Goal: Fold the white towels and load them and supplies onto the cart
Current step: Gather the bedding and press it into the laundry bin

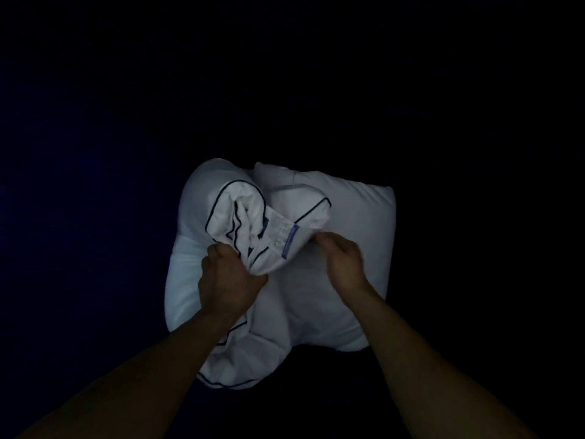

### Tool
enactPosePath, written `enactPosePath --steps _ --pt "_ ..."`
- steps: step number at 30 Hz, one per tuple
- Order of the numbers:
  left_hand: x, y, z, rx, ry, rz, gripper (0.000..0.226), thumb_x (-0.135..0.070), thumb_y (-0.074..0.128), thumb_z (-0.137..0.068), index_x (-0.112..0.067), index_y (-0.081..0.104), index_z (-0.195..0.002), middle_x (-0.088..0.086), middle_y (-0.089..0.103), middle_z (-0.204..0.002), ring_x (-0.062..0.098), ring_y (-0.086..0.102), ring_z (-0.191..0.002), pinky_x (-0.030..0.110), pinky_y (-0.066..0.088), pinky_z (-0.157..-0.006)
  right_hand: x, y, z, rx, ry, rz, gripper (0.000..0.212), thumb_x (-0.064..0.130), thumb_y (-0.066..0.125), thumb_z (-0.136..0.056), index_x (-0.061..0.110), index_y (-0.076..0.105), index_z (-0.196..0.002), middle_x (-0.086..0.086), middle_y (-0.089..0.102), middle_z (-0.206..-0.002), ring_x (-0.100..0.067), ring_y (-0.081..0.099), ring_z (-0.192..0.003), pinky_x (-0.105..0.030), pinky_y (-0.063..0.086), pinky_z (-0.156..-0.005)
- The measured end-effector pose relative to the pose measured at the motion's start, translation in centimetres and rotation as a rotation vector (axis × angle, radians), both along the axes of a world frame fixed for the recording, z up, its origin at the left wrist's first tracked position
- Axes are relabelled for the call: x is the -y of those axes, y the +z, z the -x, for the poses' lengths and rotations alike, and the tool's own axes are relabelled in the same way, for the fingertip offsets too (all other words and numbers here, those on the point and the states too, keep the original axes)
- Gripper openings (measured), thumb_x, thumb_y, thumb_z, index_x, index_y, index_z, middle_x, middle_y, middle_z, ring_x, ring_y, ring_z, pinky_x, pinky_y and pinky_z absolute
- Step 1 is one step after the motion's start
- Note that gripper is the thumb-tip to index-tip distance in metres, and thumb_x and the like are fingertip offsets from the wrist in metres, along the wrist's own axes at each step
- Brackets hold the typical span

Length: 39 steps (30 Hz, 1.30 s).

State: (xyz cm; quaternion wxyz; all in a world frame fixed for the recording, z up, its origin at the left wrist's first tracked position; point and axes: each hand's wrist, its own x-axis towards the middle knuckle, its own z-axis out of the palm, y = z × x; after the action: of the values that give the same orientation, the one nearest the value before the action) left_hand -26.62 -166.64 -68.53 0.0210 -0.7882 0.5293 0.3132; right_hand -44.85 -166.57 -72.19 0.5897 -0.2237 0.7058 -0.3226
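Gripping white pillowcase point(311, 213) | left hand point(228, 280), right hand point(342, 261) | room dark, surface unseen

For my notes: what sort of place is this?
Too dark to be sure; perhaps a bedroom or hotel room: left hand and right hand grip a dark-piped white pillowcase over a pillow.

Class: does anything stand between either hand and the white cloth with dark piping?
Nothing visible does. The left hand grips the bunched white cloth, and the right hand holds its edge. Beyond that, the dark hides everything.
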Motion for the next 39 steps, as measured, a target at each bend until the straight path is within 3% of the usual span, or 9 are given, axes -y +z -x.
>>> enactPosePath --steps 1,3,5,7,10,14,19,30,39 --pt "0.1 -0.6 -0.1 -0.023 0.002 0.018 0.076 -0.033 0.085 -0.073 0.002 0.045 -0.127 0.02 0.052 -0.125 0.033 0.051 -0.117 0.045 0.046 -0.097 -0.5 -1.6 1.5 -0.195 -0.03 -0.026 0.032 0.028 0.066 -0.093 0.012 0.067 -0.122 -0.006 0.067 -0.122 -0.027 0.058 -0.119 -0.03 0.046 -0.101" --pt "0.5 -1.4 -0.6 -0.128 0.018 0.054 0.069 -0.028 0.079 -0.08 0.0 0.044 -0.133 0.019 0.054 -0.128 0.032 0.052 -0.119 0.045 0.044 -0.102 -1.5 -4.8 4.3 -0.4 -0.059 -0.246 0.102 0.052 0.082 -0.072 0.011 0.034 -0.152 -0.014 0.041 -0.151 -0.032 0.04 -0.138 -0.045 0.035 -0.114" --pt "0.9 -1.8 -1.0 -0.201 0.044 0.092 0.071 -0.023 0.077 -0.083 -0.004 0.039 -0.14 0.017 0.053 -0.134 0.029 0.052 -0.122 0.039 0.042 -0.106 -2.7 -8.0 6.3 -0.317 -0.031 -0.413 0.146 0.071 0.086 -0.046 0.018 0.009 -0.158 -0.01 0.022 -0.161 -0.031 0.026 -0.146 -0.05 0.028 -0.117" --pt "1.2 -2.3 -1.4 -0.234 0.07 0.111 0.075 -0.019 0.077 -0.084 -0.006 0.035 -0.144 0.014 0.052 -0.136 0.026 0.052 -0.123 0.037 0.041 -0.108 -3.6 -10.9 7.1 -0.147 -0.047 -0.423 0.161 0.079 0.084 -0.03 0.021 0.005 -0.159 -0.004 0.019 -0.163 -0.026 0.026 -0.147 -0.046 0.027 -0.119" --pt "1.3 -2.9 -1.5 -0.282 0.116 0.09 0.071 -0.019 0.076 -0.085 -0.01 0.037 -0.144 0.003 0.054 -0.131 0.019 0.053 -0.119 0.031 0.042 -0.104 -3.8 -13.6 5.4 -0.068 -0.144 -0.443 0.148 0.075 0.084 -0.042 0.016 0.014 -0.158 -0.006 0.026 -0.16 -0.026 0.034 -0.143 -0.043 0.029 -0.118" --pt "1.7 -1.6 -1.0 -0.309 0.111 0.032 0.057 -0.022 0.071 -0.089 -0.012 0.044 -0.138 0.001 0.057 -0.121 0.017 0.055 -0.11 0.026 0.042 -0.096 -1.8 -13.1 3.3 -0.108 -0.157 -0.31 0.083 0.044 0.077 -0.082 0.004 0.041 -0.146 -0.014 0.047 -0.147 -0.028 0.049 -0.131 -0.04 0.039 -0.112" --pt "2.1 5.1 -0.6 -0.33 0.159 0.028 0.038 -0.02 0.067 -0.092 -0.012 0.054 -0.127 0.005 0.061 -0.113 0.018 0.057 -0.101 0.024 0.043 -0.087 -1.0 -4.1 2.8 -0.01 -0.141 -0.139 0.028 0.018 0.074 -0.083 0.016 0.064 -0.109 -0.009 0.068 -0.114 -0.024 0.065 -0.098 -0.035 0.054 -0.089" --pt "-1.7 29.3 3.9 -0.401 0.17 0.167 0.022 -0.021 0.07 -0.08 -0.027 0.049 -0.083 -0.005 0.059 -0.084 0.01 0.057 -0.074 0.022 0.04 -0.052 -4.0 25.3 7.5 0.049 -0.129 0.266 0.018 0.012 0.075 -0.081 0.026 0.065 -0.089 0.002 0.071 -0.097 -0.016 0.066 -0.09 -0.029 0.054 -0.081" --pt "-8.6 48.8 9.7 -0.617 -0.011 0.398 0.024 -0.02 0.074 -0.071 -0.025 0.054 -0.084 -0.002 0.063 -0.088 0.015 0.061 -0.079 0.025 0.044 -0.059 -12.6 47.0 12.6 -0.096 -0.284 0.527 0.027 0.028 0.075 -0.06 0.021 0.067 -0.086 0.004 0.072 -0.079 -0.018 0.07 -0.073 -0.026 0.054 -0.051"
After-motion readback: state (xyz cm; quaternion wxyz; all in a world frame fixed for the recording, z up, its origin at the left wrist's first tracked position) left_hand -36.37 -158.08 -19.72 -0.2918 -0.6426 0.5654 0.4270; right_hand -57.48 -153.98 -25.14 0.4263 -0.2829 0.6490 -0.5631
